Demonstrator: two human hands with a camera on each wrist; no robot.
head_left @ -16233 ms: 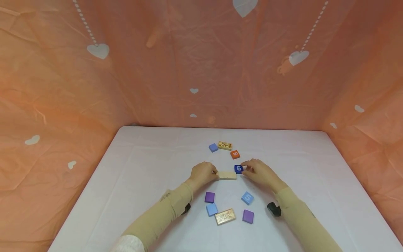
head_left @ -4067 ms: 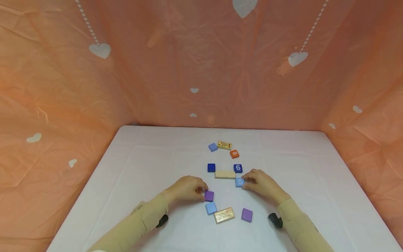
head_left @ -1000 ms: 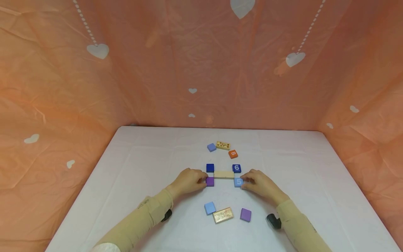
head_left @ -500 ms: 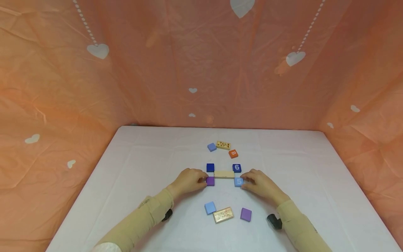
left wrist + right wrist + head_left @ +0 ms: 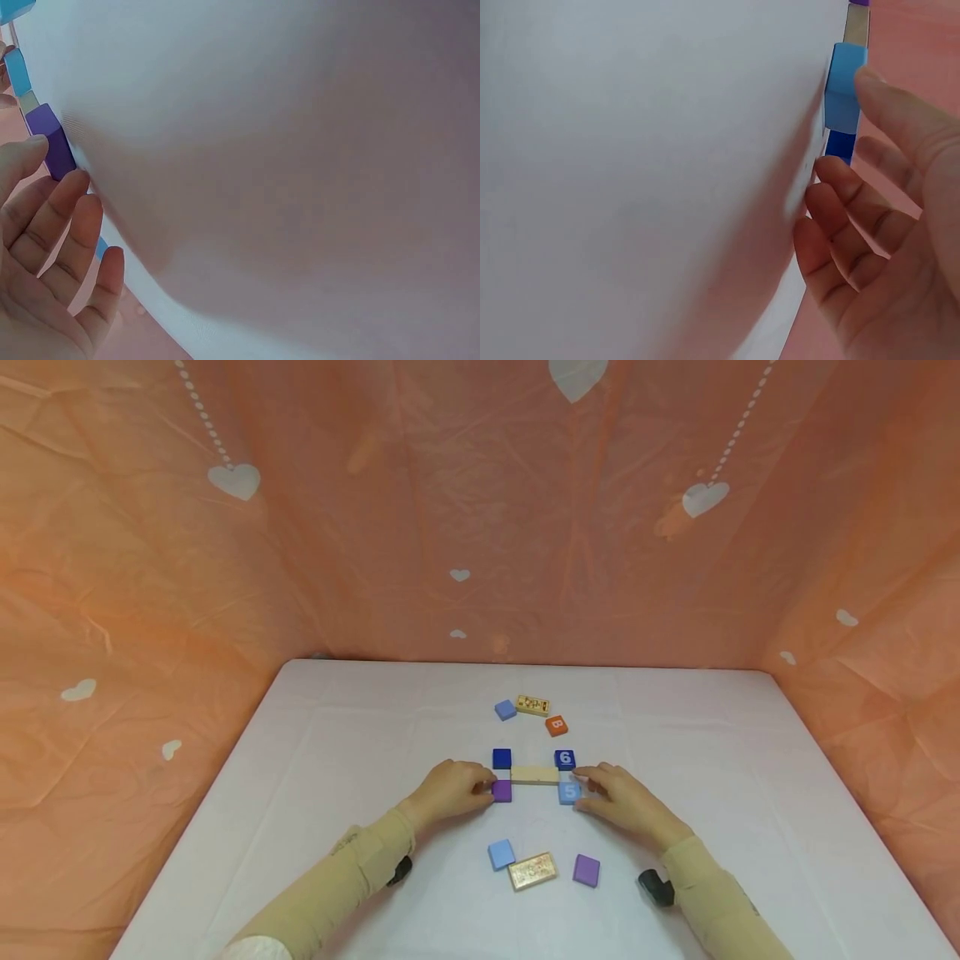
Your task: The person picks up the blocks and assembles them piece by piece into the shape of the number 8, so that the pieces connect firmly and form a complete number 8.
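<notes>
My left hand (image 5: 448,792) pinches a small purple block (image 5: 502,791) between thumb and forefinger; the left wrist view shows the thumb on that purple block (image 5: 52,146). It sits at the near left corner of a long beige block (image 5: 535,775). At the near right corner lies a light blue block marked 5 (image 5: 569,792). My right hand (image 5: 628,800) is beside it with loosely bent, parted fingers, the thumb at its edge in the right wrist view. Beyond these are a plain dark blue block (image 5: 502,758) on the left and a dark blue 6 block (image 5: 565,760) on the right.
Nearer on the white table (image 5: 360,710) lie a light blue block (image 5: 501,855), a gold block (image 5: 532,871) and another purple block (image 5: 587,870). Farther back are a blue block (image 5: 506,709), a patterned gold block (image 5: 533,705) and an orange block (image 5: 557,725).
Over the longer span, the plain dark blue, purple and 5 blocks came to the beige block's corners. Within the last half second, my right fingers parted from the 5 block; my left hand stayed.
</notes>
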